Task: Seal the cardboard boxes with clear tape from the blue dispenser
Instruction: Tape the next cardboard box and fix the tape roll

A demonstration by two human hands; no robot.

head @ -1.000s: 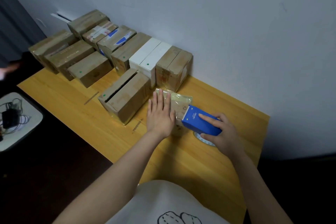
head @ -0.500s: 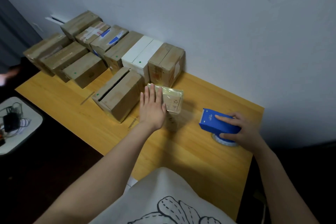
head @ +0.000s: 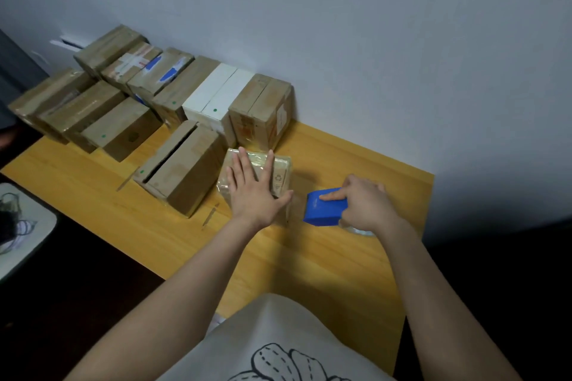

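Small box mid-bench, left hand flat on top. Tape dispenser on the bench just right of it, right hand gripping it. Bigger box just left. Row of boxes behind, along the wall; second row before it, far left.

1. Tape roll: mostly hidden behind right hand and dispenser.
2. Small box: top largely under left hand.
3. White table, left: cut off by edge.
4. Label: print unreadable.

Glossy-taped cardboard box (wooden table)
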